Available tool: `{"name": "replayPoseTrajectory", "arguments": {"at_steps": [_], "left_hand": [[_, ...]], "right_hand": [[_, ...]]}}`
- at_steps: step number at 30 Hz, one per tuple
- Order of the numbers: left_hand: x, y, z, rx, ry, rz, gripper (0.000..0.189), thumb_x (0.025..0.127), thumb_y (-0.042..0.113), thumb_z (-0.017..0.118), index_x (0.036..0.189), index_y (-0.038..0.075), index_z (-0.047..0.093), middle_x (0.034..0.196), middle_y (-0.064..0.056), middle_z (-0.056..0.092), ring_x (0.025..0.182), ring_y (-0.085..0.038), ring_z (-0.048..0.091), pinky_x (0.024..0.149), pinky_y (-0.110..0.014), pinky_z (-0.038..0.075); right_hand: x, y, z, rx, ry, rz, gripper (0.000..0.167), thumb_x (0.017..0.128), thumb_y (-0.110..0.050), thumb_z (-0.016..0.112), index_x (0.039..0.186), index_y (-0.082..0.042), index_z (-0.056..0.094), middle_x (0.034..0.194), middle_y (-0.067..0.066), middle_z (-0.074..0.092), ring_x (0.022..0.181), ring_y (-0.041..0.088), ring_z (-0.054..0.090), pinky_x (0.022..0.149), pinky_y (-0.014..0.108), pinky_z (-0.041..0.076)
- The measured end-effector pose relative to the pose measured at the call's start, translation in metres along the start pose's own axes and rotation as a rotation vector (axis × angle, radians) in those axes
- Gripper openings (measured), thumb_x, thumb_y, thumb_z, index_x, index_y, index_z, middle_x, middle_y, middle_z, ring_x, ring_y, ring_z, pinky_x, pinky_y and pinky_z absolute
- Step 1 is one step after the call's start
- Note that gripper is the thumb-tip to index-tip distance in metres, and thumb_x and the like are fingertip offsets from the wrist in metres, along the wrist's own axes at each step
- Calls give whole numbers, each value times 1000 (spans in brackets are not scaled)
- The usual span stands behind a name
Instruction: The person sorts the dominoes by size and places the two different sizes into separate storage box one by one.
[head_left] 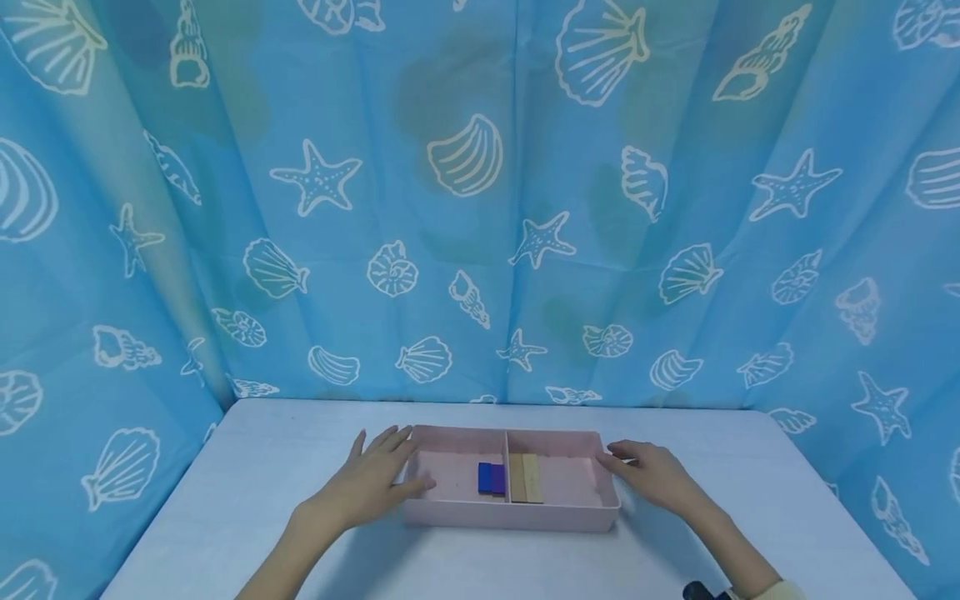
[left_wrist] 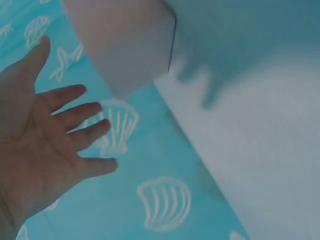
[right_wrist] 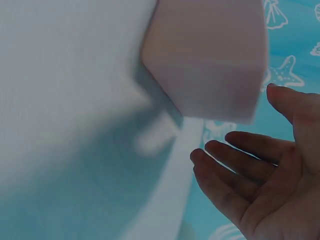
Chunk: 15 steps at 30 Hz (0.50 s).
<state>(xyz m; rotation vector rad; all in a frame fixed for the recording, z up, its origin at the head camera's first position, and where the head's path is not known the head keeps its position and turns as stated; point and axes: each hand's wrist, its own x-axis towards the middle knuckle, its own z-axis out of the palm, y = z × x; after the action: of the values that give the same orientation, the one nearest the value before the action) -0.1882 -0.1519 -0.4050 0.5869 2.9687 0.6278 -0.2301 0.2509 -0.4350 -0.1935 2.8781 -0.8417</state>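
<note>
A pink two-compartment box sits on the white table. In its left compartment, against the divider, are blue and purple blocks. Flat wooden pieces lie on the other side of that divider. My left hand is at the box's left end, thumb towards the compartment. The left wrist view shows that hand with fingers spread, apart from the box wall. At the right end is my right hand. In the right wrist view its fingers are relaxed, beside the box corner, holding nothing.
A blue curtain with white shell and starfish prints hangs behind the table and along both sides. White tabletop surrounds the box. By the right sleeve, a small black object shows at the bottom edge.
</note>
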Motion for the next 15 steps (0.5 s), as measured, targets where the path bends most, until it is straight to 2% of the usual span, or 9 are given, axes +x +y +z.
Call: {"name": "replayPoseTrajectory", "arguments": {"at_steps": [3,6,8,11,13,15], "left_hand": [[-11,-5,-17,33,-48,-77,76,92,57,59,144,2,49,147,-20,47,140,-39,35,114,-66,17],[-20,-9,-35,71,-94,-122,77,91,60,60,141,2,52,142,-19,53,136,-39,43,112,-64,27],[-25,-10,-46,95,-104,-138,80,90,64,57,142,4,51,144,-21,50,137,-41,41,112,-65,26],[-31,-12,-60,128,-36,-133,83,92,69,47,149,7,44,153,-23,37,143,-45,27,112,-71,13],[-36,-13,-64,162,48,-108,83,95,69,41,153,11,37,159,-22,24,146,-45,16,110,-74,3],[-38,-15,-63,189,145,-75,80,97,67,39,156,13,32,163,-20,15,148,-43,6,109,-75,-3]], "right_hand": [[-5,-1,-16,-73,-2,-31,64,99,-48,55,129,7,59,125,26,62,110,42,62,86,54,55],[-10,-6,-31,-154,-4,-41,72,97,-56,52,133,6,56,129,27,59,115,45,58,90,58,52],[-13,-12,-41,-202,-9,-35,78,96,-61,50,137,6,53,133,29,56,121,48,53,93,63,48],[-17,-19,-55,-245,-16,-24,87,94,-67,48,142,6,47,141,32,47,129,52,43,97,69,41],[-20,-23,-61,-267,-3,-35,92,93,-69,46,145,6,43,145,33,42,132,54,37,99,71,37],[-23,-25,-64,-270,41,-54,93,93,-71,44,148,4,38,149,34,35,135,56,30,100,74,33]]}}
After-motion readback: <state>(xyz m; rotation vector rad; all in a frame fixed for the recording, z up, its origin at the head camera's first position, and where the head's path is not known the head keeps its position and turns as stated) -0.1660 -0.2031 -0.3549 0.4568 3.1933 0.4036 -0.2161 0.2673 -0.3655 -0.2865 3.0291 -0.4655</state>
